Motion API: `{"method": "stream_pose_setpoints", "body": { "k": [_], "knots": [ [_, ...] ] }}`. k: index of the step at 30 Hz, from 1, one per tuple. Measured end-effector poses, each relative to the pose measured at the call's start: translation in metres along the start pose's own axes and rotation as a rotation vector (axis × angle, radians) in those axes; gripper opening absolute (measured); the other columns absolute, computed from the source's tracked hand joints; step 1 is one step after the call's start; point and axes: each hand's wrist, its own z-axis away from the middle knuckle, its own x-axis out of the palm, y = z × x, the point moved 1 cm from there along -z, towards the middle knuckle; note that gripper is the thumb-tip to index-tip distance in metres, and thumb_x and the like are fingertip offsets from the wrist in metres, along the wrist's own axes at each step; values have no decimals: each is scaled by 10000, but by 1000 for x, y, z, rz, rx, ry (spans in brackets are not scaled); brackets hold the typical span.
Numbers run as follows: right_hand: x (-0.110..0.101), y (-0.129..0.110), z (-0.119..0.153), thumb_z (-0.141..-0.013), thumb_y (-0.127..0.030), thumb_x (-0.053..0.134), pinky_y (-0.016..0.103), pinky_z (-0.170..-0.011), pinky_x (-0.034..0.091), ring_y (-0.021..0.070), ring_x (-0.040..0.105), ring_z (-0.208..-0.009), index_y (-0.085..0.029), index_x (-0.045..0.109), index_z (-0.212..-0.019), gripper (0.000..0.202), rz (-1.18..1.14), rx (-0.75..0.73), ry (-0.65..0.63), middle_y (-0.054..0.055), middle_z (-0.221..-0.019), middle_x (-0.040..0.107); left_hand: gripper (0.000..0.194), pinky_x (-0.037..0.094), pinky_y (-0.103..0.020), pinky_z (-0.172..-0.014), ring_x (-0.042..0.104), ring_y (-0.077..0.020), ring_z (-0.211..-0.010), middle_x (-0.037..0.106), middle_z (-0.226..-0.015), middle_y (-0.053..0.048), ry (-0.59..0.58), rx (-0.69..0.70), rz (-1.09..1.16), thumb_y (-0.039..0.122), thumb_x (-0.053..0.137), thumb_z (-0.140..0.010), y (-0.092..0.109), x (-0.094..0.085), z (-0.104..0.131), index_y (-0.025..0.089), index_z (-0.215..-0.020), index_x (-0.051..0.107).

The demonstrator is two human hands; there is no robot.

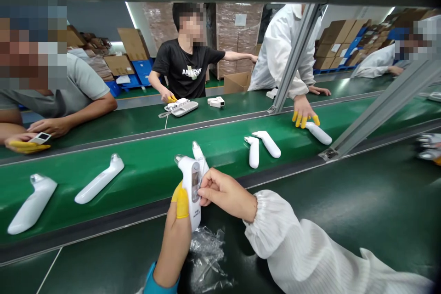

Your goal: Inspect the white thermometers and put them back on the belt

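The left hand (pixel 177 215), its thumb capped in yellow, grips a white ear thermometer (pixel 187 172) upright, probe end up, above the near edge of the green conveyor belt (pixel 227 149). The right hand (pixel 223 191) has its fingers curled and pinched narrow at the thermometer's display (pixel 195 179); whether they hold anything, I cannot tell. Below, crumpled clear plastic (pixel 208 257) lies on the desk (pixel 344 202), near its belt-side edge. Another thermometer (pixel 199 156) shows just behind. Toward the belt's far edge, a co-worker's yellow-capped hand (pixel 303 108) touches a further thermometer (pixel 320 134).
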Motion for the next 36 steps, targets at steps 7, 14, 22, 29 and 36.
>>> {"method": "stream_pose_setpoints", "body": {
  "k": [7, 14, 22, 29, 36],
  "knots": [
    [19, -12, 10, -819, -140, 514, 235, -661, 424, 112, 545, -683, -194, 486, -742, 98, 653, -267, 143, -17, -749, 559, 570, 368, -355, -1094, 423, -259, -1343, 499, -1429, -76, 85, 137, -154, 586, 378, -916, 14, 4, 10, 237, -1356, 475],
    [-5, -14, 6, -793, -123, 445, 281, -689, 415, 156, 508, -711, -195, 464, -724, 102, 969, -289, 399, 18, -745, 518, 546, 374, -372, -1093, 429, -275, -1339, 503, -1430, -73, 88, 75, -149, 571, 393, -921, 12, 2, 8, 245, -1345, 501],
    [-21, -9, -5, -781, -201, 542, 250, -702, 498, 147, 624, -880, -183, 538, -740, 46, 299, -159, 196, 42, -989, 644, 523, 415, -363, -1045, 480, -275, -1289, 570, -1359, -60, 42, 39, -134, 580, 406, -912, 12, 7, 9, 258, -1299, 550],
    [-44, -3, 16, -730, -117, 509, 234, -595, 410, 129, 551, -597, -195, 502, -676, 95, 596, -109, 411, -16, -621, 576, 535, 347, -385, -1093, 467, -257, -1294, 519, -1403, -65, 74, 67, -243, 575, 352, -921, 10, -17, -35, 261, -1337, 478],
    [54, 90, 59, -769, -177, 567, 281, -530, 394, 208, 615, -658, -192, 590, -736, 43, 1234, -150, -46, 69, -736, 679, 462, 388, -519, -995, 512, -403, -1179, 603, -1142, -253, -65, 28, -892, 343, 494, -817, 7, 17, -130, 53, -1163, 592]
  ]
}}
